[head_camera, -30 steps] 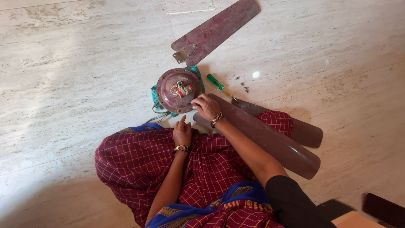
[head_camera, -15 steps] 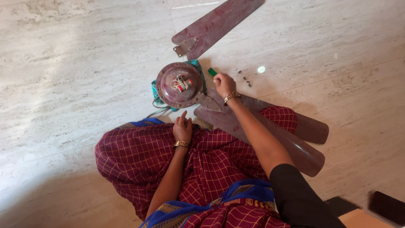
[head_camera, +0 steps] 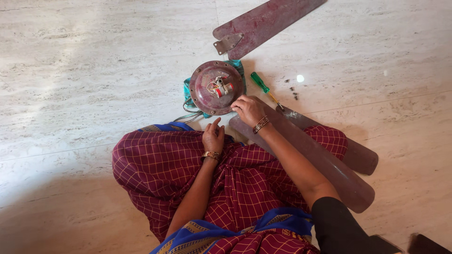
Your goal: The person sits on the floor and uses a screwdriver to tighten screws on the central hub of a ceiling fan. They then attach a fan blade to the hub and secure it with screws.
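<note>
A ceiling-fan motor housing (head_camera: 216,87) is being steadied on a marble floor (head_camera: 84,70), its edge gripped by the right hand (head_camera: 248,109), while the left hand (head_camera: 213,138) is resting loosely open on the lap. One blade (head_camera: 263,24) is lying detached; two blades (head_camera: 329,162) are being kept alongside, near a green screwdriver (head_camera: 262,85) and loose screws (head_camera: 292,90).

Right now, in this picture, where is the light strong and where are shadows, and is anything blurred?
Head view: a bright washed-out patch lies on the marble floor at upper left; a small glare spot sits near the green screwdriver; shadow darkens the floor at lower left; the fan motor and right hand look sharp.
</note>
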